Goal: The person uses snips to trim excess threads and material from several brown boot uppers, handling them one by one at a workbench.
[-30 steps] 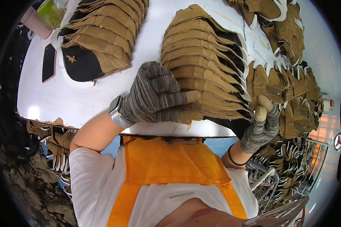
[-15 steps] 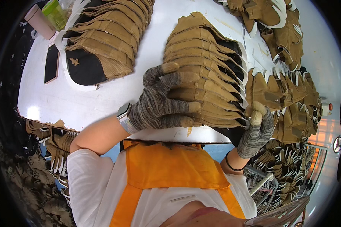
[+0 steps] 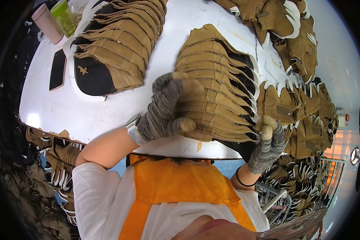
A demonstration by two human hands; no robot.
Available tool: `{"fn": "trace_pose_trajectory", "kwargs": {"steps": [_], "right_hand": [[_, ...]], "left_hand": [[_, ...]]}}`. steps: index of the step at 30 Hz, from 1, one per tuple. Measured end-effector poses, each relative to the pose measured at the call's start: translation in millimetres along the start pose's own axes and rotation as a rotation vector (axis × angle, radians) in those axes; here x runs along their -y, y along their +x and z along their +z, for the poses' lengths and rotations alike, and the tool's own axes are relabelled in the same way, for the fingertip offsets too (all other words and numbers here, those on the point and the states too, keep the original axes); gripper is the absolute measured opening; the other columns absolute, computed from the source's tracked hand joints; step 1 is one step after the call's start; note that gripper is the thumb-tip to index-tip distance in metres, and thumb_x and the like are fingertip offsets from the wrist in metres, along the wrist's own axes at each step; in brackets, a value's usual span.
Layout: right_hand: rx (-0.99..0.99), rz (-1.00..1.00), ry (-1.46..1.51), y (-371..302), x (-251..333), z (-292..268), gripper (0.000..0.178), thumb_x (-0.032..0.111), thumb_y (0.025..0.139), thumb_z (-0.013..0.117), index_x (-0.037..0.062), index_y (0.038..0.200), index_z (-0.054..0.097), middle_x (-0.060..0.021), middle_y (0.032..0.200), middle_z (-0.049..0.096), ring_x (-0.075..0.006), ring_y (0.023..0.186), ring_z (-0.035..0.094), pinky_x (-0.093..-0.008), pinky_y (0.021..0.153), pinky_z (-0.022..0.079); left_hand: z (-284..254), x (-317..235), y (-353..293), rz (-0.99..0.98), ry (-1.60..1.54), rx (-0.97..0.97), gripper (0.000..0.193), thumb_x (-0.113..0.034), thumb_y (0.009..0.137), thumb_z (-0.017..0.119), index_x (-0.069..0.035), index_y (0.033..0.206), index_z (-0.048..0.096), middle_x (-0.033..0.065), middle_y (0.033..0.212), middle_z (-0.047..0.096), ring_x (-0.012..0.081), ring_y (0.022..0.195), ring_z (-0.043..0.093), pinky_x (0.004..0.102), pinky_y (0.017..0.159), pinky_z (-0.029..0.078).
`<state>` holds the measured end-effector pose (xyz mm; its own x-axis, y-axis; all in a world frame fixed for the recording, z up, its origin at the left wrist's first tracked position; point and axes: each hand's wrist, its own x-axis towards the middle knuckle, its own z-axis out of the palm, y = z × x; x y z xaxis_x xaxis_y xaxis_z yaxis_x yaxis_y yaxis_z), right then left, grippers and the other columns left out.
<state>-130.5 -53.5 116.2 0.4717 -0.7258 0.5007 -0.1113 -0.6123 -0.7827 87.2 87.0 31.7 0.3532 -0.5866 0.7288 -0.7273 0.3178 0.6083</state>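
Note:
A row of overlapping brown shoe uppers (image 3: 206, 86) with black linings and white edges lies on the white table in front of me. At its left side is my left hand (image 3: 164, 106), in a grey knit glove with tan fingertips. Its fingers are spread and partly blurred by motion, and the thumb stretches toward the nearest uppers. My right hand (image 3: 268, 142), gloved alike, is at the near right corner of the row, its thumb and fingertips closed on the edge of the nearest upper. Black lining material (image 3: 242, 148) hangs beside that hand.
Another row of uppers (image 3: 126, 44) lies to the left, beside a dark flat phone-like object (image 3: 58, 70). A pink tumbler (image 3: 48, 24) and a green bottle (image 3: 64, 18) stand behind. More uppers (image 3: 282, 100) pile up right. A wire cart (image 3: 274, 204) is below the right edge.
My left hand has drawn back a little to the left, its fingers lifting and blurring. The right hand stays at the row's near right corner. The whole view has shifted slightly.

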Motion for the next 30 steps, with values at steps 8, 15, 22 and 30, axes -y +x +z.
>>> {"fn": "trace_pose_trajectory", "kwargs": {"steps": [8,15,22,30], "right_hand": [[-0.018,-0.091,0.024,4,-3,5,0.027,0.021,0.085,0.065,-0.0031,0.095,0.066,-0.0082,0.078,0.061,-0.0163,0.07,0.059,-0.027,0.066,0.047],[0.034,0.019,0.106,6,-9,0,0.027,0.022,0.085,0.063,-0.0015,0.098,0.067,-0.0065,0.084,0.063,-0.0156,0.074,0.056,-0.0277,0.069,0.045],[0.036,-0.024,0.067,8,-14,0,0.026,0.021,0.086,0.062,-0.0017,0.098,0.066,-0.0057,0.079,0.062,-0.0135,0.069,0.055,-0.0251,0.064,0.043],[0.077,-0.082,-0.001,3,-10,-4,0.023,0.018,0.086,0.064,-0.0018,0.098,0.066,-0.0073,0.083,0.065,-0.0151,0.075,0.06,-0.0267,0.07,0.048]], "left_hand": [[8,34,-2,0.039,0.068,-0.018,0.073,-0.058,0.076,0.062,-0.006,0.125,0.05,0.0083,0.122,0.054,0.0288,0.116,0.04,0.0409,0.1,0.03],[-6,12,12,-0.022,0.198,0.066,0.058,-0.051,0.082,0.059,-0.006,0.118,0.055,0.0105,0.12,0.056,0.0261,0.111,0.042,0.0385,0.097,0.032],[-4,13,16,0.035,0.138,0.004,0.048,-0.037,0.083,0.062,-0.004,0.117,0.055,0.0093,0.113,0.06,0.0248,0.102,0.049,0.0381,0.093,0.036],[1,6,20,0.075,0.272,-0.084,0.04,-0.031,0.079,0.066,-0.007,0.111,0.06,0.0078,0.097,0.063,0.0254,0.087,0.056,0.0372,0.083,0.041]]}}
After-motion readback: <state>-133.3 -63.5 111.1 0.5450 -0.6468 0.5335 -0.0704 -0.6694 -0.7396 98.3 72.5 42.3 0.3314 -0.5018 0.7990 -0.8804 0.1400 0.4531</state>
